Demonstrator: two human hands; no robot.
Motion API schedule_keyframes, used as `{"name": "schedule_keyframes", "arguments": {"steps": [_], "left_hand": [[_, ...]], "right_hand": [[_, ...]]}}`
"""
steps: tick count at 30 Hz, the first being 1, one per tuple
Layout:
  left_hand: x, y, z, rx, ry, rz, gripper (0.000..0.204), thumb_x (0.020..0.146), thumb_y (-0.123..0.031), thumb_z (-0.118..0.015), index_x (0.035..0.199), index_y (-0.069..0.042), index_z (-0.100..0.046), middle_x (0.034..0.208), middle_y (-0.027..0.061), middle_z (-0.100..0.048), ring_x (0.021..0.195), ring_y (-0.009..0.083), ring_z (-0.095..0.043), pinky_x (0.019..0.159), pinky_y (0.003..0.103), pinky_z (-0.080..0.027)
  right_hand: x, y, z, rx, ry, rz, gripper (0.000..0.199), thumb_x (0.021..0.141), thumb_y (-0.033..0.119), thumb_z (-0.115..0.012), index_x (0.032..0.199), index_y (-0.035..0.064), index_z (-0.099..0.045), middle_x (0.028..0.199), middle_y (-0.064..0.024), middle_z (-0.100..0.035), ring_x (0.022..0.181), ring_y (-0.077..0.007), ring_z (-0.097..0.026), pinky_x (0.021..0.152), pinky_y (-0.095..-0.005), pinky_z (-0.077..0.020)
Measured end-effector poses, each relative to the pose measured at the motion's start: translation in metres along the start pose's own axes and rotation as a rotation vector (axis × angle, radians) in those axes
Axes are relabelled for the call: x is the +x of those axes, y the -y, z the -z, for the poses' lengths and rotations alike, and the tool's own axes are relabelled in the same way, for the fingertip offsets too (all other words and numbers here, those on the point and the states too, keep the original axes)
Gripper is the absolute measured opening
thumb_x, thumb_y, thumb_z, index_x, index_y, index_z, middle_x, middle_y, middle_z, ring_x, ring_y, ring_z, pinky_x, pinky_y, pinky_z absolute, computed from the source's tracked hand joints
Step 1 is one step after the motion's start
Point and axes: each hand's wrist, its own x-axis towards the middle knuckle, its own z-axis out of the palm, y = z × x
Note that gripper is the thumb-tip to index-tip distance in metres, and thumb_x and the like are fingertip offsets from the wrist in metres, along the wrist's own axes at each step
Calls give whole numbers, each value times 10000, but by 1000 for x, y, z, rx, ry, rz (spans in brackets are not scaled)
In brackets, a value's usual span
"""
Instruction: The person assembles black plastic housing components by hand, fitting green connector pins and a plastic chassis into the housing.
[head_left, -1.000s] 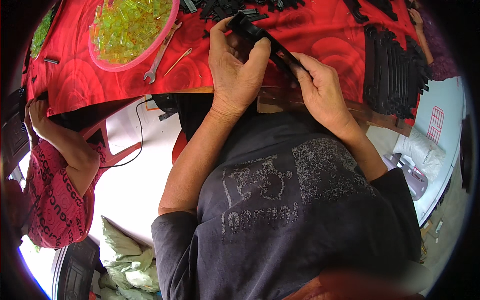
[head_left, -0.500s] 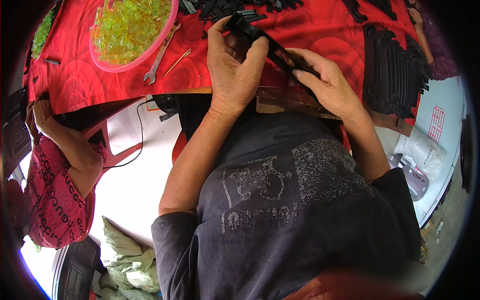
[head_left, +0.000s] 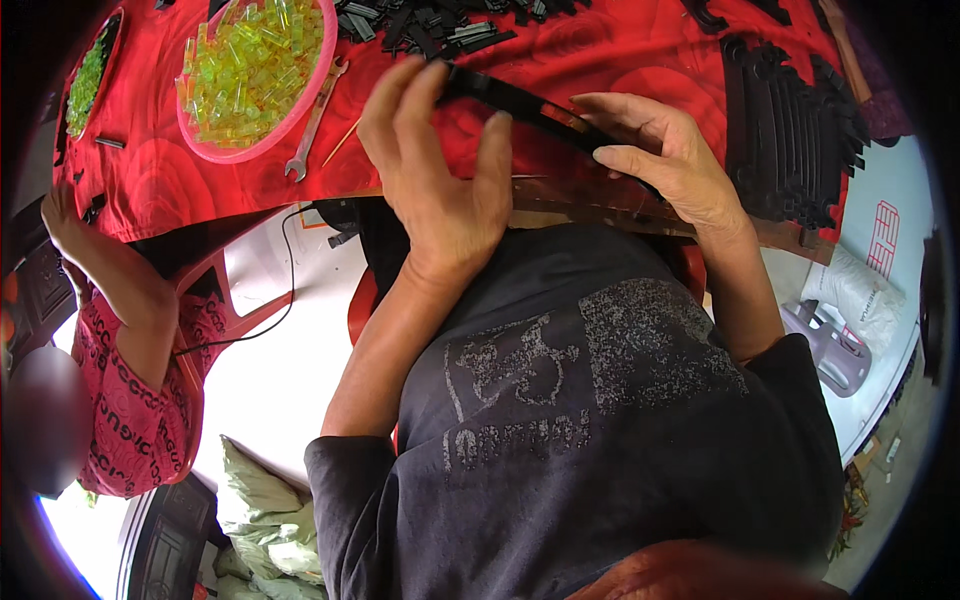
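Note:
A long, slim black plastic bar [head_left: 521,100] with a cut-out slot is held slantwise above the front edge of the table. My right hand [head_left: 668,160] grips its lower right end between thumb and fingers. At the upper left end, my left hand [head_left: 437,180] has its fingers and thumb spread; whether a fingertip still touches the bar is hard to make out. Small black plastic pieces [head_left: 425,30] lie heaped beyond the left hand. A pink basin [head_left: 228,157] of clear yellow-green tubes [head_left: 250,75] stands to the left.
An open-ended wrench [head_left: 312,130] and a thin stick [head_left: 342,142] lie beside the basin on the red tablecloth [head_left: 150,185]. Similar black bars [head_left: 775,130] are stacked at the right. Another person [head_left: 130,370] sits at the left; a further person's arm [head_left: 845,50] shows at far right.
My left hand has loosened its grip on the bar, its fingers spreading and shifting left. The right hand still holds the bar, which now lies at a flatter slant.

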Motion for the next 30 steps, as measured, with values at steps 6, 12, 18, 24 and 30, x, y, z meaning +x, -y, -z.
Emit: {"name": "schedule_keyframes", "arguments": {"steps": [6,12,18,24,30], "left_hand": [[-7,-15,3,-41,285,-262,343,774,-56,-761,1106,-33,-680,1106,84,-676,1111,298,-616,983,455,-447],[1,-22,0,94,422,-238,320,823,-84,-752,1129,-31,-679,1158,104,-689,1143,295,-624,1020,474,-430],[2,-27,0,97,442,-232,318,826,-89,-744,1128,-18,-675,1174,114,-687,1128,299,-623,990,466,-431],[6,-27,-2,166,509,-241,319,828,-117,-744,1126,-30,-671,1183,110,-686,1122,288,-619,955,466,-410],[14,-30,0,205,583,-313,355,762,-88,-670,1106,-7,-634,1190,132,-659,1124,291,-597,922,461,-408]], "right_hand": [[0,-3,-2,97,21,-23,528,900,10,-724,1405,1,-570,1301,-136,-663,1240,-210,-616,1059,-319,-496],[2,2,-5,98,1,-52,510,917,-17,-691,1411,-4,-561,1333,-147,-647,1264,-213,-606,1084,-330,-488],[6,-4,-6,67,22,9,484,952,-21,-640,1425,-7,-542,1329,-140,-651,1234,-200,-623,1060,-319,-506],[9,-3,-9,141,1,-31,495,961,-12,-639,1442,18,-530,1277,-131,-673,1184,-175,-639,1023,-300,-524],[11,-6,-9,194,-16,-40,496,962,5,-659,1441,28,-532,1215,-119,-700,1138,-166,-659,1000,-291,-534]]}}
